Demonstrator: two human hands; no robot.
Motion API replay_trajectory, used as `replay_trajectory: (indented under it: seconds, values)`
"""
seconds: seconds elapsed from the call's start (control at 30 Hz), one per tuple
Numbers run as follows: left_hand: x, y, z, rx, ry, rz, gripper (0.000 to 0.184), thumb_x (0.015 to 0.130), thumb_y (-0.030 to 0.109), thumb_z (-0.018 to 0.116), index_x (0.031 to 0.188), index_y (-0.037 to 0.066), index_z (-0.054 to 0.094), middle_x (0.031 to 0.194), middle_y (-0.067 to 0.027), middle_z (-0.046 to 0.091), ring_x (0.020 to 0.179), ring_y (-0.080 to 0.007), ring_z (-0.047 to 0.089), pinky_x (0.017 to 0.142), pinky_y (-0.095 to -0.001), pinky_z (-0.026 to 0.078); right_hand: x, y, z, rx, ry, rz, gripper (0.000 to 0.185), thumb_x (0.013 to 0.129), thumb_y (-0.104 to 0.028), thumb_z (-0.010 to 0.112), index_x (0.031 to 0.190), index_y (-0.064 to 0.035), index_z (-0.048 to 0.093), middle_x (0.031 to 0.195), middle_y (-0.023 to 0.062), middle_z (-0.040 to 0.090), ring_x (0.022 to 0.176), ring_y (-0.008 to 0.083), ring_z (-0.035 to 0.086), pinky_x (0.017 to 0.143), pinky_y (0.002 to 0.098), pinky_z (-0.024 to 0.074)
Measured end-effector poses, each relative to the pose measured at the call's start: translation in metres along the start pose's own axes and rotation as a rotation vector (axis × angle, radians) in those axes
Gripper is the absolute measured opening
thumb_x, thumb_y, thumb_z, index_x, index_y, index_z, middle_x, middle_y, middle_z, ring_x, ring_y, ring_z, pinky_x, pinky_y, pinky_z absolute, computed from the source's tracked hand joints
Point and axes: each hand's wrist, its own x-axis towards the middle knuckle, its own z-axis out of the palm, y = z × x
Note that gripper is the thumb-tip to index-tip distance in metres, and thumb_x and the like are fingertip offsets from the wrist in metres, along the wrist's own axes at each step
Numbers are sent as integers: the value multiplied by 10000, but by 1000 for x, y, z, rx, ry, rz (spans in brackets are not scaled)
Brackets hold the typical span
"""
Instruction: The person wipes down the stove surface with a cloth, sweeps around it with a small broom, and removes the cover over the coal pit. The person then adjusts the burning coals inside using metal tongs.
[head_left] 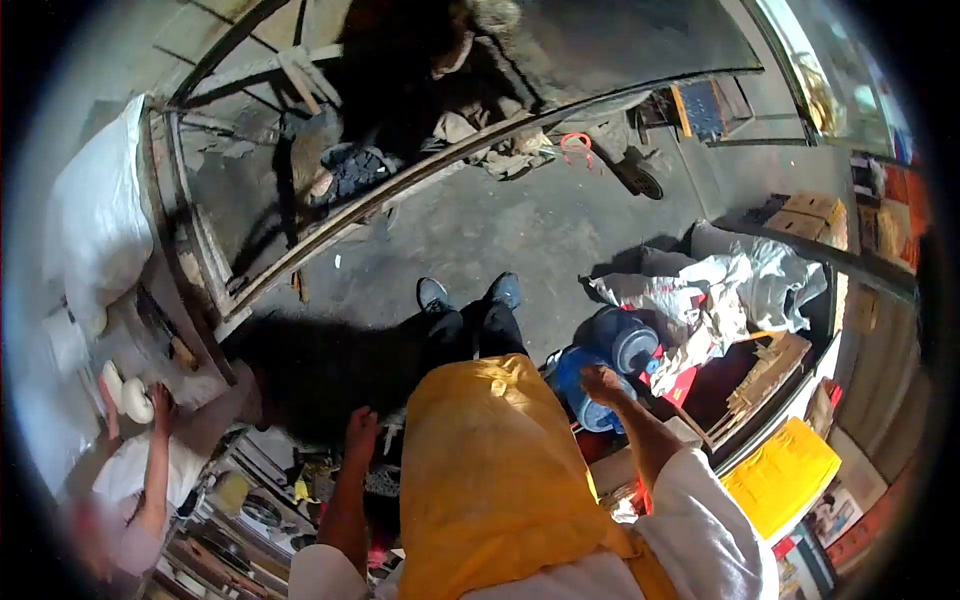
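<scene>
My left hand (pixel 362 432) hangs beside the yellow apron (pixel 490 450) I wear, fingers curled into a loose fist with nothing showing in it. On the other side my right hand (pixel 603 384) is also curled closed, and no held thing shows. In the picture it overlaps a blue plastic water jug (pixel 575 375); whether it touches the jug I cannot tell. A second blue jug (pixel 628 338) lies just beyond. My two shoes (pixel 433 294) point forward on the grey floor (pixel 450 230).
At left, another person's hands (pixel 160 405) hold a whitish rounded thing (pixel 136 399). Ahead stands a metal-framed table (pixel 400 185). White sacks (pixel 765 280) and wooden boards (pixel 770 375) lie at right, near a yellow block-shaped object (pixel 785 475). A red ring-shaped thing (pixel 577 145) is further off.
</scene>
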Motion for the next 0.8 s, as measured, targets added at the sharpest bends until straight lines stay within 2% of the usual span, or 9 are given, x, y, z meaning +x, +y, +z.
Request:
replay_trajectory:
  seconds: [0.2, 0.33, 0.4, 0.47, 0.5, 0.57, 0.67, 0.73, 0.8]
  values:
    - [0, 80, 21, -17, -21, 115, 422, 972, 276, 611, 1324, 56, 533, 1116, -87, 633, 992, -201, 603, 848, -346, 480, 19, 26, 4, -139, 15, -44, 208, 839, -223, 547, 824, -70, 687, 845, 209, 684, 804, 411, 667, 686, 495, 535]
    - [-43, 248, 57, 463, 174, 946, 373, 906, 120, 649, 1255, 14, 569, 1193, -181, 615, 1095, -355, 591, 951, -401, 473, 63, 13, 7, -147, 52, -271, 213, 872, -233, 562, 831, -63, 685, 837, 200, 681, 823, 392, 669, 677, 474, 523]
    - [-50, 314, 67, 642, 309, 1097, 541, 863, 133, 677, 1363, 46, 490, 1350, -194, 507, 1228, -397, 485, 1037, -464, 396, 79, -11, -6, -66, 126, -437, 224, 882, -241, 566, 834, -55, 681, 846, 202, 678, 831, 388, 668, 675, 464, 518]
    - [-39, 370, 67, 861, 461, 1252, 701, 808, 230, 731, 1420, 68, 429, 1446, -170, 429, 1346, -405, 373, 1103, -555, 280, 92, -59, -54, 312, 79, -53, 227, 855, -263, 565, 821, -62, 667, 843, 153, 660, 818, 368, 639, 685, 448, 505]
    - [-27, 395, 65, 920, 520, 1343, 772, 783, 262, 758, 1441, 73, 401, 1470, -168, 409, 1374, -401, 348, 1114, -577, 252, 132, -27, -36, 118, 160, -378, 223, 858, -239, 557, 841, -47, 668, 888, 168, 668, 848, 374, 632, 711, 426, 501]
    - [2, 434, 61, 1026, 645, 1429, 854, 746, 313, 789, 1454, 65, 382, 1496, -167, 382, 1381, -405, 341, 1114, -587, 250, 183, -23, -33, 340, 341, -504, 161, 833, -177, 572, 854, -42, 657, 889, 188, 656, 828, 396, 612, 699, 464, 490]
    - [51, 464, 45, 1212, 704, 1387, 951, 680, 342, 828, 1472, 92, 365, 1499, -152, 388, 1403, -386, 331, 1126, -572, 245, 275, -22, -60, 236, 187, -460, 271, 861, -171, 536, 1049, 13, 604, 954, 191, 658, 796, 353, 643, 650, 424, 503]
    - [76, 472, 42, 1282, 691, 1412, 972, 656, 252, 837, 1484, 99, 350, 1504, -142, 389, 1410, -390, 319, 1146, -540, 227, 340, -20, -48, 879, 203, -229, 318, 925, -177, 494, 1122, 37, 624, 986, 151, 671, 818, 263, 661, 664, 386, 548]
    - [91, 471, 37, 1248, 620, 1424, 971, 657, 228, 829, 1487, 94, 344, 1504, -141, 391, 1411, -391, 316, 1149, -530, 230, 428, -2, -38, 809, 212, -175, 340, 923, -177, 542, 1213, -4, 581, 1014, 101, 653, 842, 246, 660, 671, 369, 542]
